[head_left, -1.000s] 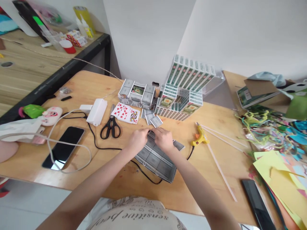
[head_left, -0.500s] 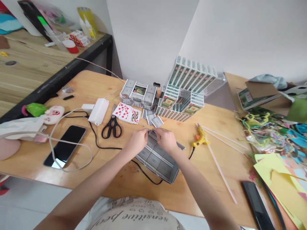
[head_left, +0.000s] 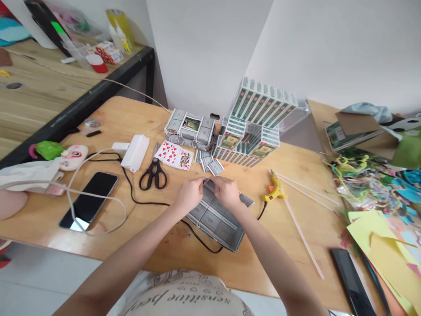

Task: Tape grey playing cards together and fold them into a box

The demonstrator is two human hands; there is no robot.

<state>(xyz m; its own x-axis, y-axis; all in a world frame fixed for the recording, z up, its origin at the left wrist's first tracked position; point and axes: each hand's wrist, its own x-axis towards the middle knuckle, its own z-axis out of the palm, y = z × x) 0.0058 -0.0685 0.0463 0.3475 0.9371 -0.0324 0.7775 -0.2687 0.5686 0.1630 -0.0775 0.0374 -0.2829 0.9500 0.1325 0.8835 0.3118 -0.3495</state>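
A flat grey panel made of joined playing cards [head_left: 215,219] lies on the wooden table [head_left: 115,118] in front of me. My left hand [head_left: 190,194] and my right hand [head_left: 226,192] meet at its far edge, both with fingers pinched closed on the cards there. Loose face-down cards [head_left: 209,163] lie just beyond my hands, and face-up red cards [head_left: 173,156] lie to their left. Black scissors [head_left: 153,174] rest further left. A yellow glue gun [head_left: 274,188] sits to the right, its black cord running under the panel.
A card-covered box [head_left: 190,128] and stacked card packs [head_left: 255,127] stand at the back. A phone [head_left: 88,199], white charger [head_left: 133,152] and cables lie left. Glue sticks [head_left: 304,235], coloured paper [head_left: 384,241], paper scraps and another phone [head_left: 350,276] crowd the right.
My hands have stayed at the far edge of the card panel with only slight finger shifts. The view has drifted a little.
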